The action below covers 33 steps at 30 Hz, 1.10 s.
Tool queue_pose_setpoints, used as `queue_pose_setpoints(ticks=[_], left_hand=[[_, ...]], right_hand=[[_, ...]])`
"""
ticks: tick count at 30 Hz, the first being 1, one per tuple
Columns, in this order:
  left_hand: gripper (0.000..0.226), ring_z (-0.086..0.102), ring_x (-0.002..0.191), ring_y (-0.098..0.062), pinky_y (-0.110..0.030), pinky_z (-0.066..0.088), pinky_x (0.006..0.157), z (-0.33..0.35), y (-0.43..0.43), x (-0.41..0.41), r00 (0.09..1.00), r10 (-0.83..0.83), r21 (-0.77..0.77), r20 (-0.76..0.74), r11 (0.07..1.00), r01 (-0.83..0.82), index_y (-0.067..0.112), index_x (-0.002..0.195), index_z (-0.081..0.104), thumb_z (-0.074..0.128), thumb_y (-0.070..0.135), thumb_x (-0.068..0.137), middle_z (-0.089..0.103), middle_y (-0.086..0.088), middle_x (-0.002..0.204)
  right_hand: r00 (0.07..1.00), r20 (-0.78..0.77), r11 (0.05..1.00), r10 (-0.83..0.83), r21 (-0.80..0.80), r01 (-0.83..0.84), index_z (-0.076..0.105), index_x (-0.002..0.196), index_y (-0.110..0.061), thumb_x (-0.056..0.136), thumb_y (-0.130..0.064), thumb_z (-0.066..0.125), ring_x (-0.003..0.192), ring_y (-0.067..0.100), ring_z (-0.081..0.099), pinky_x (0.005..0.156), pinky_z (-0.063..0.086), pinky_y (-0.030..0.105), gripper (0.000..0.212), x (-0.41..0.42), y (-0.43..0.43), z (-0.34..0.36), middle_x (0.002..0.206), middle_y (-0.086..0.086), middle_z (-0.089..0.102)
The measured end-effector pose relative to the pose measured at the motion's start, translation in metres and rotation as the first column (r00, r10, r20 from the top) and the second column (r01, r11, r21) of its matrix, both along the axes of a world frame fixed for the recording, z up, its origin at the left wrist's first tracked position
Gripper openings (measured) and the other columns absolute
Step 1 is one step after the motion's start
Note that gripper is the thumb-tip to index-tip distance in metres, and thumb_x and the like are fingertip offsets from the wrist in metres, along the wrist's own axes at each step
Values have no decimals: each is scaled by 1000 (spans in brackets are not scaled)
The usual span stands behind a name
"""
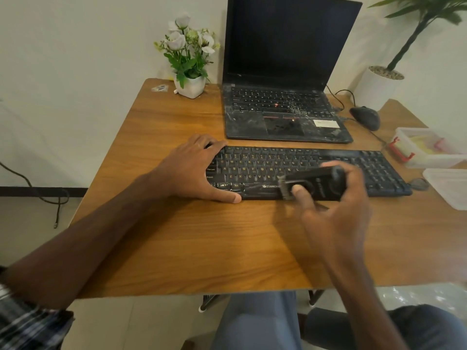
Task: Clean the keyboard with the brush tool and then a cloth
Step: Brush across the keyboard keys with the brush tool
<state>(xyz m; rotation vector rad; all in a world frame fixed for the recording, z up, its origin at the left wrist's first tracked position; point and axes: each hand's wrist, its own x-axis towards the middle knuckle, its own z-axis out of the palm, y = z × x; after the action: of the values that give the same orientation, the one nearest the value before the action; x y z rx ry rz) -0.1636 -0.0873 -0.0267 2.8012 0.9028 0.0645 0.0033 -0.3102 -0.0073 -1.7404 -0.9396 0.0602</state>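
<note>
Two hands work at the black keyboard (303, 170), which lies flat across the wooden worktop (202, 236) before a dusty laptop (283, 109). Left hand (197, 168) rests on its left end, fingers spread, thumb along the front edge. Right hand (336, 200), its grip closed, pinches a black, blocky brush tool (316, 184), bristles down on the lower key rows.

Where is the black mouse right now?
In the head view, the black corded mouse sits on the wooden table at the far right, beside the open black laptop and behind the black keyboard.
</note>
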Motion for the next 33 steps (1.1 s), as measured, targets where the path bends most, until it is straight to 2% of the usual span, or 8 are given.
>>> queue_pose_setpoints(ticks=[3,10,13,16,21,27,29,33], left_hand=[[144,28,145,-18,-44,35,117,-1,1,0,1000,-7,15,2,1000,7,28,164,15,45,110,49,29,3,162],[145,28,145,-18,-44,36,116,-1,0,0,1000,-4,26,2,1000,4,27,164,16,44,110,49,30,3,162],[145,28,145,-18,-44,36,116,-1,-1,0,1000,-1,22,-2,1000,1,28,164,16,45,110,49,29,2,162],[144,28,145,-18,-45,36,116,0,-2,-1,1000,-4,19,5,1000,4,27,164,17,44,110,49,30,2,162],[143,29,145,-20,-44,35,117,0,-1,-1,1000,-16,30,11,999,16,25,164,17,47,108,52,30,0,162],[146,28,146,-21,-44,34,117,1,-1,0,1000,-12,32,-16,999,12,24,165,16,43,109,49,29,-2,162],[146,28,146,-21,-43,33,117,2,-3,0,1000,-15,30,-10,999,16,23,164,16,45,108,49,29,-2,162],[140,29,146,-21,-43,32,117,2,-3,-1,1000,-26,44,10,999,26,22,164,18,53,104,55,30,-2,162]], right_hand=[[993,35,994,-111,4,111,51,124,-9,81,-4,82,84,-26,55,62,51,5,53,18,-8,-3,92,-19,54],[992,102,997,-71,-25,73,46,119,-30,82,-8,82,90,-2,62,73,54,14,56,-16,-2,-17,97,-15,59],[998,56,999,26,-45,-24,50,117,-26,79,-8,83,92,-9,60,75,49,6,53,-25,2,-14,96,-19,59],[999,-24,997,34,-62,-36,52,116,-26,79,-10,84,91,-16,59,76,55,15,52,-18,6,-3,95,-19,60],[994,63,988,-87,-122,94,55,122,-16,79,-12,85,73,-14,58,64,40,-3,53,0,14,11,89,-20,59],[969,153,943,192,-300,-140,51,123,-24,80,-14,83,85,2,62,72,52,10,55,-30,33,14,96,-17,60],[966,72,914,249,-346,-210,54,122,-24,78,-17,86,85,-4,60,66,45,2,55,-21,39,24,95,-19,60],[978,156,933,137,-353,-74,53,126,-19,79,-17,84,82,0,57,58,40,4,57,7,37,41,92,-16,58]])
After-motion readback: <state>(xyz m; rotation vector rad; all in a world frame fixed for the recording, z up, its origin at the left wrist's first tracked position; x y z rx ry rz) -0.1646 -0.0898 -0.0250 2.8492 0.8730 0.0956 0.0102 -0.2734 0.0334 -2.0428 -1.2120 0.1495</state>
